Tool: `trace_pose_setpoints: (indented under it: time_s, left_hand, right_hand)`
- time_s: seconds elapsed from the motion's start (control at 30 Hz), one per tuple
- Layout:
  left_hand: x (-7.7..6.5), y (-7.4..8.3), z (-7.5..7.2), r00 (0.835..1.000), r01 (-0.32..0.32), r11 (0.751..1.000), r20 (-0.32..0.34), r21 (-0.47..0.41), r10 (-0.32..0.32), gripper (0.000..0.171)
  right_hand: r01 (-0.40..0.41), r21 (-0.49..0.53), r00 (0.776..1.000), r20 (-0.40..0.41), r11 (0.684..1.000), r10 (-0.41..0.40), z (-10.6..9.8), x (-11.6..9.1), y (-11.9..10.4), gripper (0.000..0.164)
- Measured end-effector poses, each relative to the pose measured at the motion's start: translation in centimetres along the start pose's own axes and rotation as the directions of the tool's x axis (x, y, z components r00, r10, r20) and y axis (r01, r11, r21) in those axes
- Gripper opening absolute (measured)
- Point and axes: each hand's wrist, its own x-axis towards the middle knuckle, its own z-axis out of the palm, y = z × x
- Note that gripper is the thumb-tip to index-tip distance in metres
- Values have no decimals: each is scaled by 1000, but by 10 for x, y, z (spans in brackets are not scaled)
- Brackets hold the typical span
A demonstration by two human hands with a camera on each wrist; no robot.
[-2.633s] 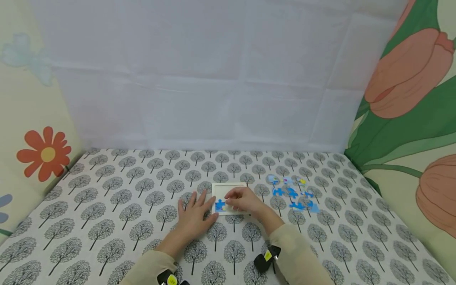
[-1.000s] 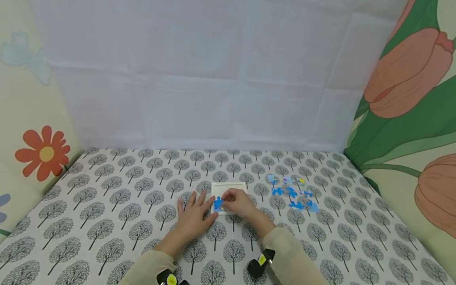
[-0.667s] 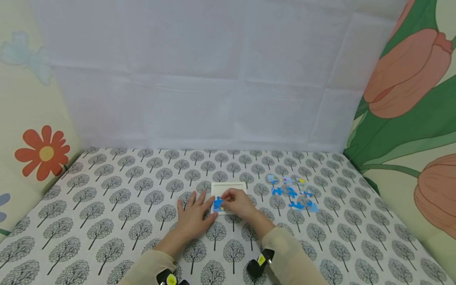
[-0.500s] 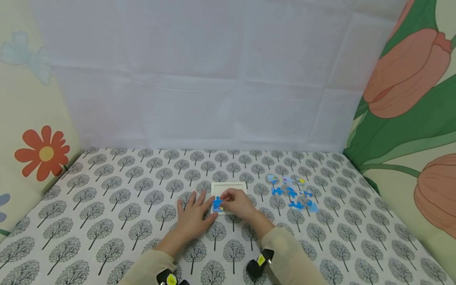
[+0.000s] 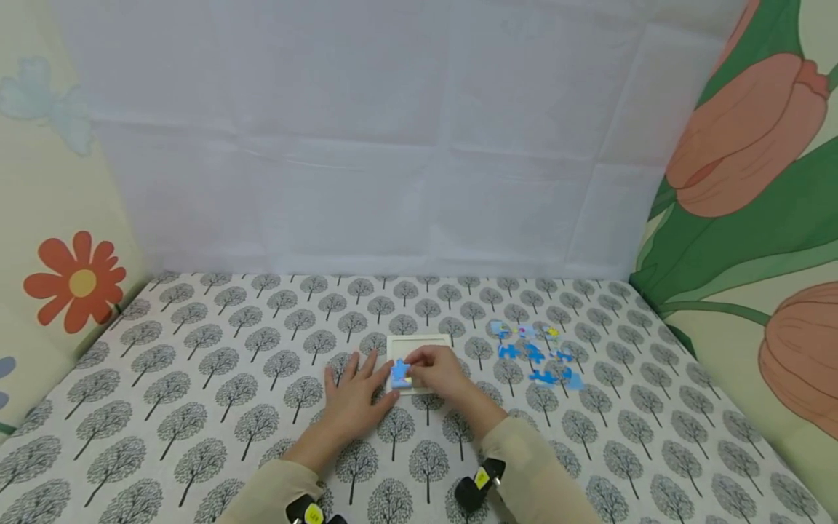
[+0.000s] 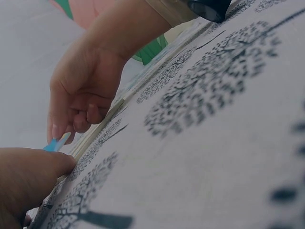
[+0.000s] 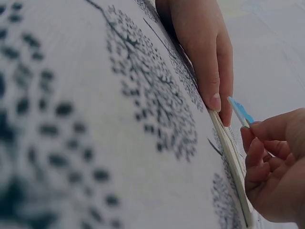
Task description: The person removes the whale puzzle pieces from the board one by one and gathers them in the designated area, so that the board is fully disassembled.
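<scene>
A square white puzzle frame (image 5: pixel 419 339) lies on the patterned cloth between the hands. My right hand (image 5: pixel 437 372) pinches a blue puzzle piece (image 5: pixel 400 372) between thumb and fingertips over the frame's left front part. In the right wrist view the piece (image 7: pixel 242 112) stands tilted, its edge above the frame's rim (image 7: pixel 233 164). With fingers spread, my left hand (image 5: pixel 356 400) rests on the cloth, its thumb and index finger at the frame's left edge. Seen from the left wrist, the piece (image 6: pixel 57 143) sits just past the left thumb.
Loose blue puzzle pieces (image 5: pixel 533 354) lie in rough rows to the right of the frame, some with yellow or pink details. A white cloth backdrop (image 5: pixel 393 145) hangs behind the table. Painted walls stand on both sides.
The right hand has shifted slightly left and turned the pinched puzzle piece upright, then tilted it so its face looks paler. The left hand has stayed at the frame's edge.
</scene>
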Motion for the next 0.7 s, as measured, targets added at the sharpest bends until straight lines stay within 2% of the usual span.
trace_pose_setpoints:
  time_s: [0.13, 0.3, 0.4, 0.5, 0.7]
  left_hand:
    - [0, 0, 0, 1000, 3, 1000, 2, 6, -3, 53]
    - [1, 1, 0, 1000, 6, 1000, 2, -3, -6, 53]
    - [1, 1, 1, 1000, 5, 1000, 2, 0, -5, 53]
    - [1, 0, 2, 1000, 9, 1000, -2, 0, -9, 53]
    - [0, 1, 1, 1000, 16, 1000, -3, -9, -16, 53]
  right_hand:
    - [-13, 44, 1000, 6, 999, 13, -6, -2, 0, 8]
    - [13, -14, 1000, 3, 1000, -12, -16, -4, -3, 10]
    - [1, -35, 1000, 6, 999, -1, -24, -7, -4, 11]
    - [-14, -19, 1000, 15, 1000, 14, -31, -10, -6, 13]
    - [22, 17, 1000, 3, 1000, -22, -47, -16, -2, 14]
